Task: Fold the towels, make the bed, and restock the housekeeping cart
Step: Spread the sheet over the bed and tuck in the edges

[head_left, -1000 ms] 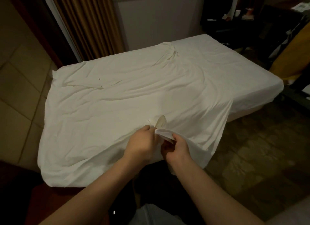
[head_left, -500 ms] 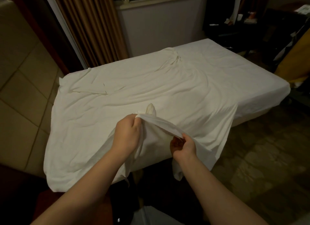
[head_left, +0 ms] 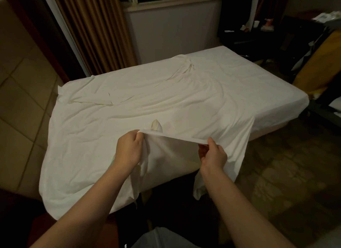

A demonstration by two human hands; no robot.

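A wrinkled white sheet [head_left: 147, 103] lies spread over the bed [head_left: 276, 100] and hangs over its near end. My left hand [head_left: 129, 149] grips the sheet's near hem, lifted a little above the mattress. My right hand [head_left: 213, 153] pinches the same hem further right. The hem is stretched taut between both hands, and loose cloth droops below them toward the floor. A small bunched tip of fabric [head_left: 156, 125] pokes up just behind the hem.
Brown curtains [head_left: 92, 35] and a window wall stand behind the bed. Tiled floor [head_left: 18, 100] lies left, patterned floor [head_left: 276, 174] right. Dark furniture [head_left: 258, 31] with small items and a yellow bag-like object [head_left: 317, 63] fill the far right.
My hands started close together on the hem and have moved apart, the left going left, the right going right. The edge now stretches taut between them and is raised.
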